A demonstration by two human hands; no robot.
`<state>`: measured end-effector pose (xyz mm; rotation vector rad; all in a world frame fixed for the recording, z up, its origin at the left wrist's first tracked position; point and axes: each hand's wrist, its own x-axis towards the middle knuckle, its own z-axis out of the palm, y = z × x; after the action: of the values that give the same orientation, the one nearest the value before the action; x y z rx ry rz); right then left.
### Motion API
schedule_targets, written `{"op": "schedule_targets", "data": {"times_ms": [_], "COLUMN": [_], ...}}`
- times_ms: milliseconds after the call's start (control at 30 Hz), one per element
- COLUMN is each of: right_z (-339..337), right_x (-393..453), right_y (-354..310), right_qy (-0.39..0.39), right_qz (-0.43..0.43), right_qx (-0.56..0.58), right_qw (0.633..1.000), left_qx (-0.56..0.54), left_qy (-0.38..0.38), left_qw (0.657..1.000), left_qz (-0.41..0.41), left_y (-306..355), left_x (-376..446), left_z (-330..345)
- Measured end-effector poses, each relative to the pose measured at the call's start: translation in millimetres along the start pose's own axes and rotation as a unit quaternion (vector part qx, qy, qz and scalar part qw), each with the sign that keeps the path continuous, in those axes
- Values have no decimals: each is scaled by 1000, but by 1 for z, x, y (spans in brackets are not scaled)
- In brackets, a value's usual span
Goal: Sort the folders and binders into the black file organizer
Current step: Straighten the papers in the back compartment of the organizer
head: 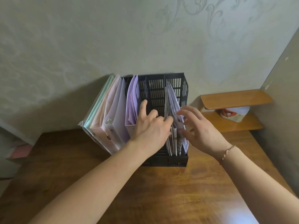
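The black file organizer (163, 91) stands on the wooden table against the wall. A lilac binder (131, 101) stands in its left slot. Thin patterned folders (174, 104) stand in the right slot; the middle slot looks bare. Left of the organizer, outside it, lean a white ring binder (115, 120), a pink folder (103, 110) and a mint folder (97, 105). My left hand (150, 125) hovers over the middle slot, fingertips touching the patterned folders' left side. My right hand (199, 126) is at their right side, fingers spread against the outermost sheet.
The wooden table (161, 191) runs toward me. A small wooden corner shelf (234, 99) at the right holds a round container (233, 114). A pink object (21, 151) lies low at the far left, off the table.
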<state>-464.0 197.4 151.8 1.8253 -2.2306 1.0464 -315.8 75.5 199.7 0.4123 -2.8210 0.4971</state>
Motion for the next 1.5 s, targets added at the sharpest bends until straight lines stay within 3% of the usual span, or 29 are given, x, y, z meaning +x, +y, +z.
{"op": "schedule_targets", "data": {"times_ms": [100, 167, 267, 367, 467, 533, 800, 900, 1000, 1200, 1300, 1500], "right_z": [4, 11, 27, 40, 51, 61, 92, 95, 99, 109, 112, 119], "right_x": [-7, -14, -29, -41, -46, -50, -58, -53, -53, -51, -49, -60], "right_y": [5, 7, 10, 11, 9, 8, -2, -1, 0, 3, -2, -15], "right_qy": [46, 76, 110, 187, 261, 248, 226, 212, 209, 150, 132, 101], "right_qz": [-21, -25, 13, 53, 6, 4, 171, 204, 209, 249, 284, 263], "right_qx": [-11, -43, -85, -99, -143, -175, -142, -155, -150, -206, -227, -218], "right_qw": [999, 996, 990, 976, 955, 953, 948, 943, 944, 935, 922, 934], "left_qx": [-39, -145, -296, -367, -415, -409, -401, -420, -440, -437, -427, -402], "left_qy": [34, 52, 14, 7, 9, 25, 95, 83, 64, 40, 57, 103], "left_qw": [999, 988, 950, 921, 899, 903, 906, 898, 885, 891, 899, 908], "left_qz": [11, -13, -101, -134, -140, -129, -102, -106, -139, -114, -78, -48], "left_y": [12, 21, 29, 27, 27, 27, 29, 28, 23, 18, 18, 17], "left_x": [0, -2, -5, -8, -10, -13, -20, -21, -20, -23, -22, -23], "left_z": [7, 13, 27, 47, 57, 62, 73, 75, 77, 80, 78, 73]}}
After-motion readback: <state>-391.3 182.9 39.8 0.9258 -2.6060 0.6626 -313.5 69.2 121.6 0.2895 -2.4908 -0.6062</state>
